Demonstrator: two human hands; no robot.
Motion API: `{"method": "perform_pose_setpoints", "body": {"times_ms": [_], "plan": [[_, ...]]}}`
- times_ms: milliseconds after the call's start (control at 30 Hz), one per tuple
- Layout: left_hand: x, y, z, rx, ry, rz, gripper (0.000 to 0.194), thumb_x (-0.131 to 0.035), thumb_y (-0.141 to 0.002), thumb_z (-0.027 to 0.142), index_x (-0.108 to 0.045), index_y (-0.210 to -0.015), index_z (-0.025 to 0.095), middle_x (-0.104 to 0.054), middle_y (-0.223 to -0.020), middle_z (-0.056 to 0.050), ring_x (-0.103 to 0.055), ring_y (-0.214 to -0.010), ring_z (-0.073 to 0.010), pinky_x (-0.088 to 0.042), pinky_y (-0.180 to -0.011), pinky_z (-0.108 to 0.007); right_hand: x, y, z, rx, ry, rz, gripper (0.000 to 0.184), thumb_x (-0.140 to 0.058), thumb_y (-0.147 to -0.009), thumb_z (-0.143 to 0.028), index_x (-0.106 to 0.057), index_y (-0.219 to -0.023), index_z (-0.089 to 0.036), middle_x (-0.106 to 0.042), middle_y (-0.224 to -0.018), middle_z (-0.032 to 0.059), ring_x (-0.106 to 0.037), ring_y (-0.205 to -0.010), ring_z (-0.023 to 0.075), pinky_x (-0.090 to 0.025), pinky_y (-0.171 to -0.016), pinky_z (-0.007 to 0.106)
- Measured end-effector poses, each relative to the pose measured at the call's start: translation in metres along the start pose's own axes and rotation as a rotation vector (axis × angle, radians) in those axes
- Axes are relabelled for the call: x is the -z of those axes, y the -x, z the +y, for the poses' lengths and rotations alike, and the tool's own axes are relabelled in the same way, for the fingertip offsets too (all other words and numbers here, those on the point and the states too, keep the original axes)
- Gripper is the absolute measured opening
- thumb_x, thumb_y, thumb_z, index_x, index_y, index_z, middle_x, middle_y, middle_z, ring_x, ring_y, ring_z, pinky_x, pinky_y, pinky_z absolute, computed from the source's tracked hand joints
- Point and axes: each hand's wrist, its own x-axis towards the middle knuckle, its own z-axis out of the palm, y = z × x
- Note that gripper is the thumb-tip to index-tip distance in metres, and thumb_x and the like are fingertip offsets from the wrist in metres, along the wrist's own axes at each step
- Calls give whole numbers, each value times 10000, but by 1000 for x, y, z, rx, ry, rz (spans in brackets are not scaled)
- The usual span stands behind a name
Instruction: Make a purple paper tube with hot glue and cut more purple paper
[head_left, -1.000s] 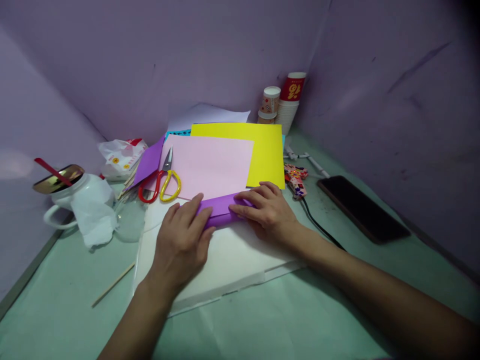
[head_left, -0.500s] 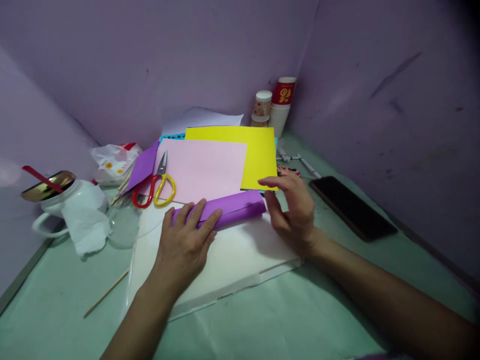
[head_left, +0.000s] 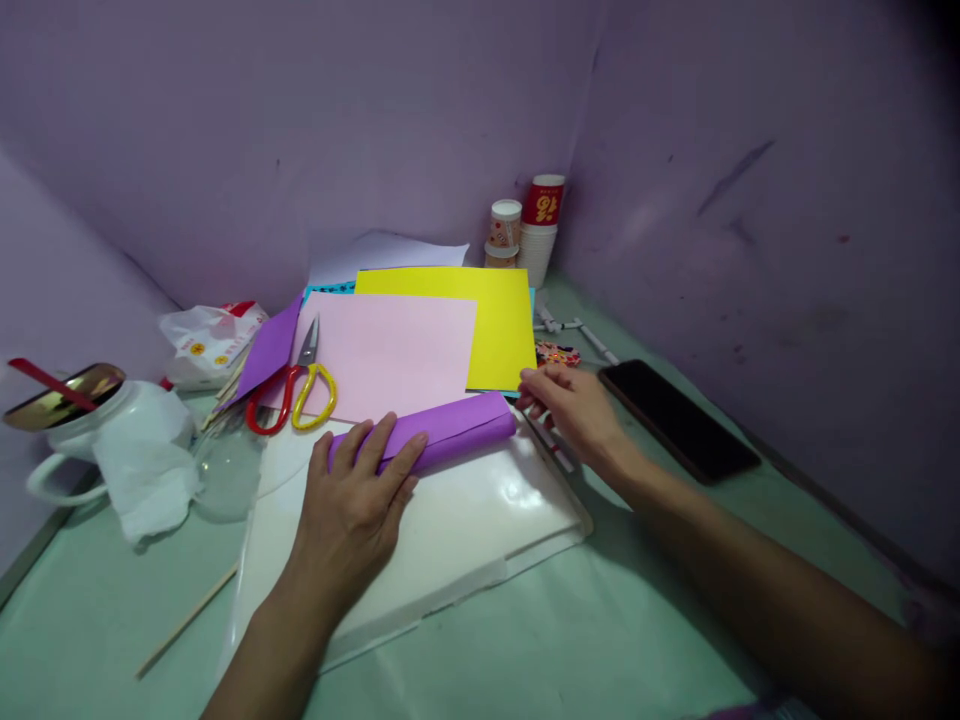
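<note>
Purple walls (head_left: 420, 110), scuffed at right, surround a pale-green tabletop (head_left: 645, 610).

From the view's centre, has a white mug (head_left: 131, 410) draped with tissue (head_left: 146, 485) at nine o'clock, a plastic bag (head_left: 202, 345) beyond it, stacked paper cups (head_left: 537, 250) at one, and a dark-screened phone (head_left: 679, 420) between three and four.

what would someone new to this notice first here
Probably the bright yellow sheet, partly under a pink one at the back of the white board. Then the rolled purple paper under the left hand, and the red-and-yellow-handled scissors lying on the pink sheet's left side.
</note>
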Motion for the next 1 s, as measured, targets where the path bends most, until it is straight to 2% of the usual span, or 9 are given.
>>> {"method": "perform_pose_setpoints", "body": {"times_ms": [100, 300, 367, 467, 567, 633, 767, 900, 1000], "plan": [[-1, 0, -1, -5, 10, 12, 409, -524, -835, 213, -522, -1244, 232, -524, -1310, -146, -484, -1138, -338, -355, -907, -554, 1, -4, -5, -275, -73, -216, 347, -508, -803, -390, -547, -552, -153, -521, -491, 19, -401, -391, 90, -232, -373, 227], [3, 2, 0, 15, 65, 53, 521, -498, -846, 212, -368, -1350, 190, -536, -1297, -145, -457, -1185, -324, -306, -973, -573, -9, 4, -3, -356, -140, -335, 255, -658, -615, -274, -463, -479, -182, -367, -362, -69, -277, -323, 51, -140, -353, 209], [6, 4, -1, 122, 118, 157, 566, -485, -854, 218, -296, -1386, 169, -528, -1291, -158, -441, -1207, -307, -289, -1006, -560, -9, 5, -3, -340, -172, -313, 274, -669, -583, -305, -446, -477, -188, -352, -359, -79, -263, -326, 46, -140, -355, 206], [9, 8, -6, 420, 214, 308, 495, -470, -872, 263, -364, -1347, 176, -514, -1285, -156, -447, -1208, -279, -340, -1006, -495, -10, 7, -5, -283, -220, -295, 292, -707, -523, -351, -469, -501, -182, -358, -389, -86, -277, -354, 44, -167, -367, 203], [12, 9, -9, 652, 245, 295, 511, -514, -842, 373, -441, -1283, 125, -529, -1252, -189, -474, -1181, -311, -393, -964, -496, -14, 11, -3, -223, -249, -308, 302, -706, -528, -397, -499, -538, -178, -383, -432, -78, -299, -387, 52, -194, -388, 207], [16, 7, -6, 695, 118, 320, 593, -576, -790, 420, -451, -1271, 97, -511, -1264, -222, -457, -1187, -359, -374, -958, -553, -18, 15, 1, -182, -239, -322, 301, -690, -567, -408, -502, -536, -175, -384, -442, -72, -301, -402, 57, -194, -401, 211], [24, -1, 13, 419, -163, 369, 572, -597, -789, 318, -435, -1315, 163, -421, -1385, -186, -332, -1288, -375, -250, -1011, -613, -27, 22, 8, -134, -174, -349, 288, -667, -634, -362, -497, -506, -167, -390, -434, -64, -304, -412, 60, -176, -408, 216], [13, -4, 35, 64, -35, 105, 517, -475, -866, 363, -391, -1355, 218, -420, -1423, -57, -238, -1364, -289, -54, -1100, -576, -30, 25, 8, -155, -134, -371, 269, -631, -672, -347, -522, -509, -163, -414, -415, -56, -306, -394, 60, -171, -398, 222], [0, -3, 43, 81, 5, -45, 524, -388, -895, 433, -382, -1363, 197, -368, -1447, -35, -236, -1369, -263, 31, -1111, -536, -30, 24, 8, -181, -165, -338, 240, -657, -634, -327, -537, -512, -159, -428, -402, -56, -317, -386, 59, -182, -395, 219]]}}
